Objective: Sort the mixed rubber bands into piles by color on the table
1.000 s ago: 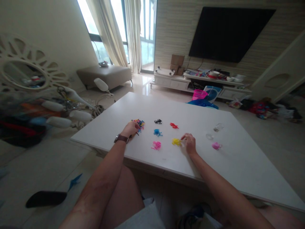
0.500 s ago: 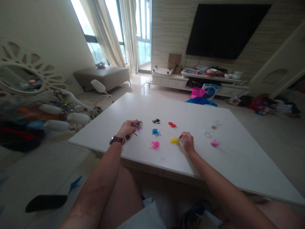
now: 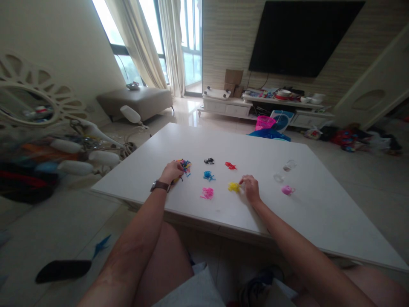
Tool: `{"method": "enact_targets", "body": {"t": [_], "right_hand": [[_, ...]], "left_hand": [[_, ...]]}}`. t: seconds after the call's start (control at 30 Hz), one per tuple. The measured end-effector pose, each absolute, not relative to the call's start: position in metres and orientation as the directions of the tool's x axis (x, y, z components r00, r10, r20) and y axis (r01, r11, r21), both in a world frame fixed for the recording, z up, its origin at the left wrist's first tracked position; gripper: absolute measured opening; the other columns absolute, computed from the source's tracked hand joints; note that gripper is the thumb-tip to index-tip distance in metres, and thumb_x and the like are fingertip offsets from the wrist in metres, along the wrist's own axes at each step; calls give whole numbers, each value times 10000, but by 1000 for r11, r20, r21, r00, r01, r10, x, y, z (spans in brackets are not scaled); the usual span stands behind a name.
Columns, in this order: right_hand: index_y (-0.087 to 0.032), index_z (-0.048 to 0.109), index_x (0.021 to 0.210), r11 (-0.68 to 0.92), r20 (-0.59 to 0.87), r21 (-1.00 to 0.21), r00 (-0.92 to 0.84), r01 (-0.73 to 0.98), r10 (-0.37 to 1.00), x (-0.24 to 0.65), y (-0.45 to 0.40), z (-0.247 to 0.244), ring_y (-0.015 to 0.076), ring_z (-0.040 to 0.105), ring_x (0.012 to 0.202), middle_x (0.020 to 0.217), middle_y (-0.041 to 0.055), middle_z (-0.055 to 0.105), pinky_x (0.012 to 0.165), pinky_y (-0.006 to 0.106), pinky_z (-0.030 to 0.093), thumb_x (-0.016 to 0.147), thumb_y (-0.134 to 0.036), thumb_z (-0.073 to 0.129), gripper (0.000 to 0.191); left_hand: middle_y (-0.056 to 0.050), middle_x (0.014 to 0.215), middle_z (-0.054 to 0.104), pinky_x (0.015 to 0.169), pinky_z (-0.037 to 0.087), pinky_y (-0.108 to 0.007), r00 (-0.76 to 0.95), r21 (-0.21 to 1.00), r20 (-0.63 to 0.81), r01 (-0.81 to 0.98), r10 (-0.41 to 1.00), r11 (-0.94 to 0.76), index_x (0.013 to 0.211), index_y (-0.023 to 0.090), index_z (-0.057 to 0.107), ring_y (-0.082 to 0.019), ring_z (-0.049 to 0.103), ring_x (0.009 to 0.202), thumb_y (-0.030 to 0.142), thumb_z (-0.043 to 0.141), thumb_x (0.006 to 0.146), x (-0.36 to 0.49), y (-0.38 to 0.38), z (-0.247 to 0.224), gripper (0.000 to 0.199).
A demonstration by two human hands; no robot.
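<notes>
Overhead, the far wall of the room is filled by a wide black television point(image 3: 305, 38), and tall windows beside it are flanked by pale curtains point(image 3: 137, 42). Below these, a long white table point(image 3: 268, 155) is set across the middle of the view; its smooth, flat top is lit by the daylight. Beyond it, a low white cabinet point(image 3: 227, 109) is loaded with odds and ends, and a padded bench point(image 3: 134, 101) is placed near the window.

On the tabletop, the left hand point(image 3: 171, 171) is laid against a mixed pile point(image 3: 186, 165) of small coloured bits, which is nearer to it than to the other hand. The pile is spread just ahead and to the right of its fingertips, its longer line slanting back toward the wrist, where it is partly covered. The fingers are curled close together; whether a bit is gripped cannot be told.

The right hand point(image 3: 250, 187) is rested with half-bent fingers at the right edge of a yellow pile point(image 3: 233, 186); whether anything is pinched there cannot be told. Between the two hands, black point(image 3: 209, 161), blue point(image 3: 208, 175) and pink piles point(image 3: 207, 193) are lined up, and a red pile point(image 3: 230, 166) is set beyond the yellow one.
</notes>
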State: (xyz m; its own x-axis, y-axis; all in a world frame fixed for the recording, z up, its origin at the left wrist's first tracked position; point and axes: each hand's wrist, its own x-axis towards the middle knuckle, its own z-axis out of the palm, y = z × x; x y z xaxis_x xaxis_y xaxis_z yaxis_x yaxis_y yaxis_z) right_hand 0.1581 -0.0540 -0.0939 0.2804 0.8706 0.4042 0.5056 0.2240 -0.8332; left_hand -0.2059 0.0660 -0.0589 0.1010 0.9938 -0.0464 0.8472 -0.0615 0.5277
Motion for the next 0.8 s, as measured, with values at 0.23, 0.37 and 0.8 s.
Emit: {"method": "enact_targets", "body": {"t": [0.23,0.37,0.8], "right_hand": [[-212,627,566,223,404,-831,277,510,871,157,-55,-93,202,533,771,684,25,582,791,326,371,903,-419,461,429],[-212,628,568,221,405,-829,279,514,871,157,-55,-93,200,533,771,688,24,578,788,325,373,903,-419,462,428],[-216,620,560,230,414,-822,269,522,870,158,-54,-94,204,535,765,664,21,579,789,329,375,896,-409,469,416]], "left_hand": [[-35,725,725,607,434,-218,79,431,-34,901,996,-57,737,186,744,-175,639,722,194,654,617,-199,63,-54,151],[-24,582,665,574,425,-219,71,516,-62,856,996,-29,668,170,724,-164,609,633,191,621,637,-199,60,-48,109],[-43,628,692,557,408,-230,-12,548,-79,835,997,53,688,172,751,-184,627,660,221,692,618,-210,59,-47,104]]}}
